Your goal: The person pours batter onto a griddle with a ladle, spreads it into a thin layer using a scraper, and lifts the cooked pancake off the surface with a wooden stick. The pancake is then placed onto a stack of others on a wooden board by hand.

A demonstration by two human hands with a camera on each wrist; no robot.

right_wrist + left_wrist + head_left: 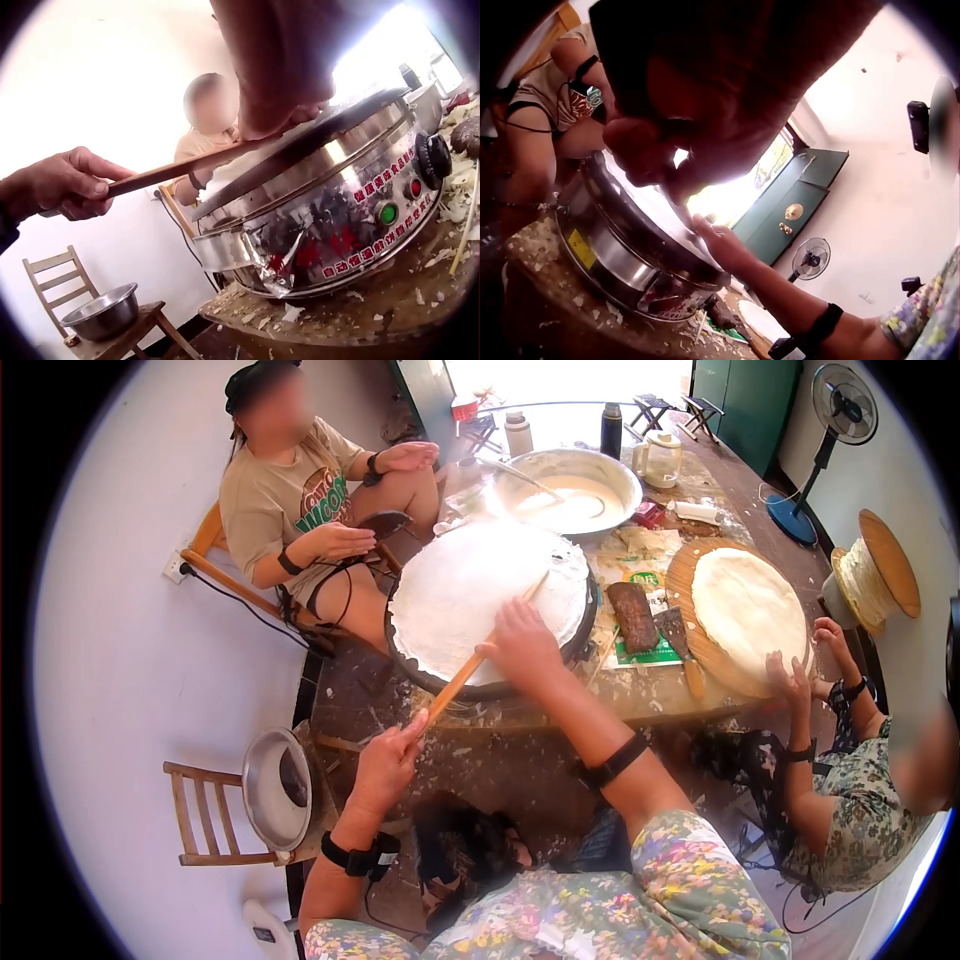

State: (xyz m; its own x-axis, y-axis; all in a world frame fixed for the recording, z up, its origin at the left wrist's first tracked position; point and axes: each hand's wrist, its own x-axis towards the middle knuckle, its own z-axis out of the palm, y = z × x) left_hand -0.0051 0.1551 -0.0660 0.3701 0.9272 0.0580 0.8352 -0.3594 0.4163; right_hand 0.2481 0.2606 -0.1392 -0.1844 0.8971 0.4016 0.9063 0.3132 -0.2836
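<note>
A round electric griddle with a steel body stands at the table's near edge. White batter in a thin round sheet covers most of its top. Across the near right part of the sheet slants a long, flat wooden spatula, its far end on the batter. My left hand grips the spatula's near end, off the griddle's rim. Farther up, over the sheet, my right hand holds the spatula with the fingers bent over it. In the right wrist view that hand partly hides the spatula's far part.
Behind the griddle stands a large bowl of batter. To the right are a dark block, a scraper, and a round board bearing flat rounds. One person sits left, another right. A chair holds a metal basin.
</note>
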